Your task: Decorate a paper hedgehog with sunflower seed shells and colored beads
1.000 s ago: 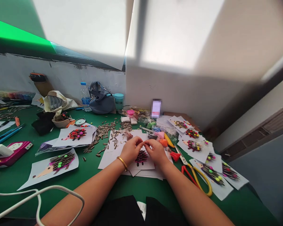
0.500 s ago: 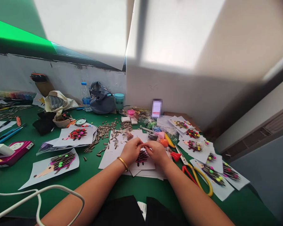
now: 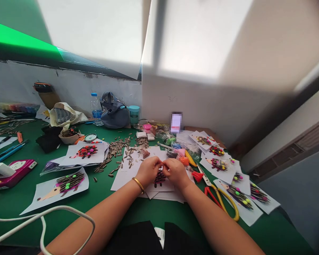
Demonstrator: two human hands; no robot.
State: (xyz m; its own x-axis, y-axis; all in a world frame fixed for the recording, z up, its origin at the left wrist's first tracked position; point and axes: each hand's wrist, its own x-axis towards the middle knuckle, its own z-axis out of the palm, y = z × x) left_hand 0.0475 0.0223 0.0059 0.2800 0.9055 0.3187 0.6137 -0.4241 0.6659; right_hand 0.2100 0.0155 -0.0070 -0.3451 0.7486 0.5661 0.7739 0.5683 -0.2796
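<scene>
Two hands meet at the centre of the desk (image 3: 106, 202), right over the hedgehog picture (image 3: 159, 180)! The left hand (image 3: 149, 171), a gold bangle (image 3: 138, 185) at its wrist, brings its fingertips right up to those of the right hand (image 3: 177, 173). Both are bunched narrow at the tips, but whether either grips anything in there, I cannot tell; it's too small to make out. Below them, the hedgehog's dark, spiny body shows between the hands on its white sheet, partly covered. Seeds (image 3: 119, 147) scatter beyond the left hand, some on the paper itself. Over by the right hand, it's a red packet (image 3: 197, 176) and an orange one, with yellow-and-red-handled scissors (image 3: 220, 198) just beside! More hedgehog sheets (image 3: 248, 216) fan out on the far right, and another hedgehog sheet (image 3: 42, 189) lies to the left.
</scene>
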